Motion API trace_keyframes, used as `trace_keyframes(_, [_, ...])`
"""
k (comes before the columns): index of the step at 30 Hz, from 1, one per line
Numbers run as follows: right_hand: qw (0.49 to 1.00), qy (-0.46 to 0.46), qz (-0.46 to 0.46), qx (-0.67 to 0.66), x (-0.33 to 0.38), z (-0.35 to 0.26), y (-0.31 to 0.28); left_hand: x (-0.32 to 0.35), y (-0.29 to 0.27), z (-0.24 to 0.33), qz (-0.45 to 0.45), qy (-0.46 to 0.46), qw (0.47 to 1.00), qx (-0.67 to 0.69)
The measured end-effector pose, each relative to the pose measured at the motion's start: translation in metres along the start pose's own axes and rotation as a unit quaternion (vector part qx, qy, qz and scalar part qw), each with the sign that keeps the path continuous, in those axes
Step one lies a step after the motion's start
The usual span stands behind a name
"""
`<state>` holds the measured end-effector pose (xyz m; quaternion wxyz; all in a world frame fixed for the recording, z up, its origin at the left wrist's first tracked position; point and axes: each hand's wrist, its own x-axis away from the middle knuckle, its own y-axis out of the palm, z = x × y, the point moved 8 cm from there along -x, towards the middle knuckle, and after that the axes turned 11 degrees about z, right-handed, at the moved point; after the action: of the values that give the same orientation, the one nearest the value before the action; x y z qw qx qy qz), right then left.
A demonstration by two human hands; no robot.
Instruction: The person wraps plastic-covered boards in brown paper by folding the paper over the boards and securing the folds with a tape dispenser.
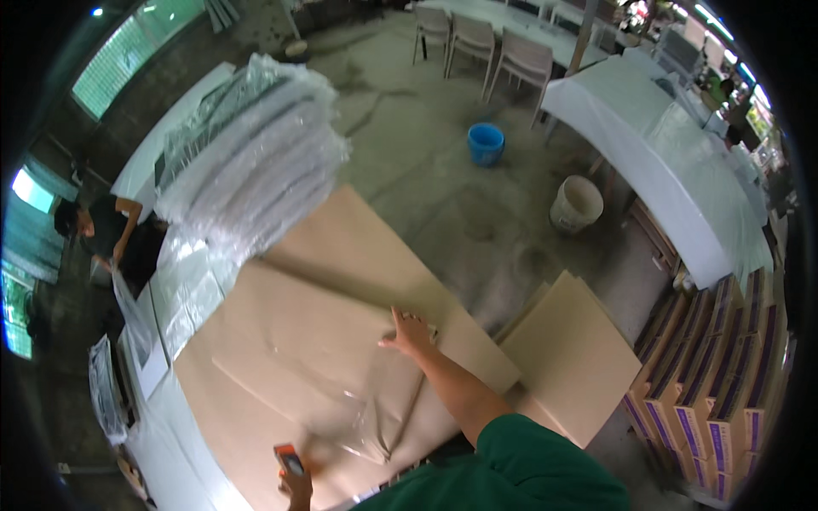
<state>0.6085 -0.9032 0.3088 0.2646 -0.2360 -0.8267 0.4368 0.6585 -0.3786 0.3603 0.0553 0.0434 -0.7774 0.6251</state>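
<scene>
A large sheet of brown cardboard [281, 341] with a raised, folded flap lies in front of me. My right hand [411, 332] rests on it near the fold line, with thumb and fingers apart. Close to the lower left, my left hand [296, 487] is closed round an orange-and-black hand tool [290, 458], held over the cardboard; its exact kind is unclear. Between my hands, a crumpled piece of clear plastic film [375, 439] lies on the cardboard.
Plastic-wrapped panels [256, 153] are piled beyond the cardboard. More cardboard sheets [571, 358] lean at the right, beside stacked cartons [711, 392]. A blue bucket [486, 143] and a white bucket [577, 204] stand on the floor. At the far left, another person [115, 226] handles film.
</scene>
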Motion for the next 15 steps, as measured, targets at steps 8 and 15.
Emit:
trace_keyframes(8, [0.996,0.000,0.066,-0.053,0.048,0.006,0.011,-0.092,0.043,0.060,0.017,-0.168,0.948,0.268])
trace_keyframes(15, [0.976,0.034,-0.044,-0.208,0.248,-0.026,0.078,-0.200,0.041,0.111,-0.012,-0.226,0.935,0.272])
